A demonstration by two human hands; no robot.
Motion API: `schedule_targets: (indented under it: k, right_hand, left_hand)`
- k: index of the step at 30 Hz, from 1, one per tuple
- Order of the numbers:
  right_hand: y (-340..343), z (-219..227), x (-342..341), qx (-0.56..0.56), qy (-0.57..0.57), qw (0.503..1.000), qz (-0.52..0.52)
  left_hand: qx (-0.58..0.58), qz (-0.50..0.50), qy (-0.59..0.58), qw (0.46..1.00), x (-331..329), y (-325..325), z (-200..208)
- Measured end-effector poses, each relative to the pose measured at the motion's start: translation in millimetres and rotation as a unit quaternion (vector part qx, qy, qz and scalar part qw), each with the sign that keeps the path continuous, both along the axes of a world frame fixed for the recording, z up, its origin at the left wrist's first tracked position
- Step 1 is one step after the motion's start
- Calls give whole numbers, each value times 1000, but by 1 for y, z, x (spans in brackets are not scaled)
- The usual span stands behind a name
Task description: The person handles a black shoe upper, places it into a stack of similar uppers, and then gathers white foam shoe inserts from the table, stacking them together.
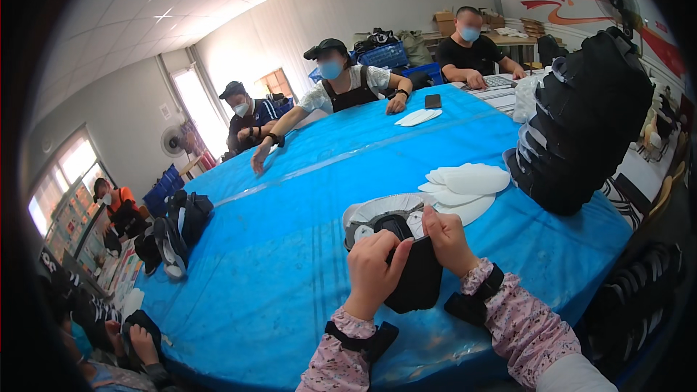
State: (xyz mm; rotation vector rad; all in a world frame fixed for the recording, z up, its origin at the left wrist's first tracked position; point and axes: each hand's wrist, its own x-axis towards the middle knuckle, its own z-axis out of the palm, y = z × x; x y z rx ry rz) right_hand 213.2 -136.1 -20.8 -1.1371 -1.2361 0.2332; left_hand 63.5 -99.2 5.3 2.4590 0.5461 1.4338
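Note:
A black shoe upper (415,279) with a pale grey and white inner side sits at the near edge of the blue-covered table, its opening turned up toward me. My left hand (372,270) is closed on its left edge, the thumb stretched along the black part. On the right edge, my right hand (446,241) pinches the rim between thumb and fingers. White tabs show inside the opening; my fingers hide part of the rim. Just beyond my right hand lie several white insole-shaped pieces (475,180), fanned over one another.
A tall stack of black uppers (581,127) stands on the table at the right. Black and grey shoe pieces (178,229) lie on the left side. More white pieces (418,117) and a dark phone (433,101) are at the far side. Several people sit around the blue table cover (290,247).

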Motion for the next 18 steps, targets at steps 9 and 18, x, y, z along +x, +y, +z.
schedule_targets:
  k: [9,18]
  right_hand:
    - [3,-2,3,8,-1,1000,-13]
    - [-1,4,4,7,5,1000,-13]
  left_hand:
    - [10,10,5,1000,4,0,3]
    - [3,21,-96,995,3,24,-12]
